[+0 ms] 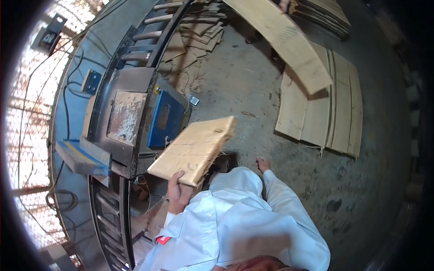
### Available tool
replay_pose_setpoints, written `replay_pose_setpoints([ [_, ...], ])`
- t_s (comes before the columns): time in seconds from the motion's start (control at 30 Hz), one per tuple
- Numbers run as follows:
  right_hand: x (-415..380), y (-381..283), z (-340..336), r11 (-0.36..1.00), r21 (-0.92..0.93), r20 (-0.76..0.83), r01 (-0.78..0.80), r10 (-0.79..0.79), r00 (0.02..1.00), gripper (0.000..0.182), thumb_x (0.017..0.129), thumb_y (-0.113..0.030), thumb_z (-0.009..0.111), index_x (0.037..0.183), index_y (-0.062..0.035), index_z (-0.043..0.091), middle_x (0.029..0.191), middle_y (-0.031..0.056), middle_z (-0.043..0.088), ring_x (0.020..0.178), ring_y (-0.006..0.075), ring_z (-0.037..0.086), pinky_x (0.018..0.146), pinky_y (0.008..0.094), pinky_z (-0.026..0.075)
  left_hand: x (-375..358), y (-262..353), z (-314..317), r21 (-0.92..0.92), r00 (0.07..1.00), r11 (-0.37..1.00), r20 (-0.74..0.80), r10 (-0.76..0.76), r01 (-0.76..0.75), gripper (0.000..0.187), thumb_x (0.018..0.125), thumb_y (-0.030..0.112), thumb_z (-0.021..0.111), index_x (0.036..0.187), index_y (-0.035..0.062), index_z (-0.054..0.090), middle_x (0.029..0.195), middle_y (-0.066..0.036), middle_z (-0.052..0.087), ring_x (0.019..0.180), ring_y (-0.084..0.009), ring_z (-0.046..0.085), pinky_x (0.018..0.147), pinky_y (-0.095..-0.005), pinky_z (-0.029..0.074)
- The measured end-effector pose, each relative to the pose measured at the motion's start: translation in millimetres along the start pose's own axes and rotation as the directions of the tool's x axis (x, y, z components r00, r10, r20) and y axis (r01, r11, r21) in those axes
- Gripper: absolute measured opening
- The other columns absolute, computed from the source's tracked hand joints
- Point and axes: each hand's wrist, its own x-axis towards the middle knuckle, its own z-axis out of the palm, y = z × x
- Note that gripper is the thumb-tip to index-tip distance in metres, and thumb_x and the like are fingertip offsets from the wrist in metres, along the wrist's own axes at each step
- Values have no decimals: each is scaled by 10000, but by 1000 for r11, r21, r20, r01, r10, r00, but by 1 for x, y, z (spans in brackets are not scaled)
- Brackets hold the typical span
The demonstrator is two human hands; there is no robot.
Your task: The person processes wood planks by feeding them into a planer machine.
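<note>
A short, thick wooden board (192, 145) with rough, splintery bark along one side is held out in front of my body, tilted. My left hand (179, 193) grips its near end, with the thumb on the upper face. Dark pencil-like marks cross the board's surface. Away from the wood, my right hand (262, 164) hangs beside my right leg over the floor. Its fingers are curled in, and I see nothing in them.
On my left stands a machine (129, 115) with a blue panel and a roller conveyor (147, 40). Wide boards (316, 117) lie stacked to the right. Another person's hand (284, 5) is at a long plank (289, 43). Wood offcuts (199, 36) are piled ahead.
</note>
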Motion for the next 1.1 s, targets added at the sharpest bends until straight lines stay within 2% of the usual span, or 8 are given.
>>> replay_pose_setpoints([
  [0.17, -5, 76, -45, 898, -436, 61, -62, 98, 993, 437, 955, -407, 498, 1080, -46, 710, 1082, 214, 702, 1101, 442, 616, 945, 485, 463, 75, -30, 2, 40, 982, 981, 4, -191, 191, 567, 893, 133, 596, 1381, -85, 410, 1373, -235, 538, 1223, -373, 578, 1053, -521, 470],
  [0.27, 17, 213, -93, 827, -536, 475, 170, 129, 870, 630, 961, -531, 518, 1355, -42, 568, 1383, 179, 577, 1284, 346, 524, 1011, 484, 428, 132, -35, 2, 26, 958, 958, 25, -287, 286, 548, 900, 130, 600, 1371, -82, 414, 1356, -239, 546, 1233, -390, 569, 1057, -555, 469],
  [0.3, 0, 206, -70, 917, -311, -126, -252, 223, 967, 459, 993, -331, 459, 1095, 73, 652, 1100, 217, 694, 1020, 377, 668, 803, 446, 538, 150, -35, 3, 29, 953, 953, 15, -302, 302, 543, 899, 124, 604, 1366, -77, 415, 1357, -237, 544, 1235, -388, 568, 1061, -553, 467],
  [0.33, -35, 122, -75, 936, 13, -10, -352, 353, 936, 357, 975, -289, 499, 927, 28, 655, 816, 177, 682, 666, 314, 657, 516, 427, 496, 166, -32, 8, 33, 946, 946, 3, -323, 322, 537, 897, 119, 607, 1361, -71, 416, 1357, -236, 542, 1237, -386, 567, 1064, -552, 465],
  [0.5, 1, 54, -60, 934, 204, 12, -294, 298, 954, 242, 948, -227, 599, 778, -55, 597, 652, 78, 580, 488, 206, 523, 394, 359, 388, 251, -6, 61, 127, 933, 924, -59, -355, 360, 561, 903, 108, 587, 1405, -43, 387, 1357, -215, 557, 1230, -370, 588, 1072, -532, 473],
  [0.83, 217, -91, -4, 909, -372, -121, -189, 154, 981, 801, 852, -595, 662, 1077, 173, 630, 1012, 344, 685, 939, 475, 665, 858, 485, 471, 390, 66, 161, 455, 966, 853, -113, -231, 257, 493, 866, 171, 671, 1279, -44, 509, 1190, -181, 643, 1056, -311, 681, 902, -447, 594],
  [1.0, 271, -288, -4, 965, -206, -33, -165, 162, 986, 700, 932, -597, 539, 1125, 64, 665, 1092, 322, 658, 1040, 435, 632, 888, 483, 465, 423, 97, 246, 527, 992, 841, -31, -122, 120, 410, 863, 123, 655, 1219, -58, 564, 1123, -166, 670, 974, -301, 701, 815, -454, 618],
  [1.1, 298, -389, 15, 903, -293, -64, 313, -345, 936, 682, 912, -612, 599, 932, 62, 705, 811, 167, 689, 795, 224, 632, 757, 400, 483, 453, 115, 300, 554, 998, 832, 20, -58, 37, 385, 859, 106, 651, 1193, -71, 578, 1097, -166, 677, 947, -298, 705, 797, -456, 619],
])
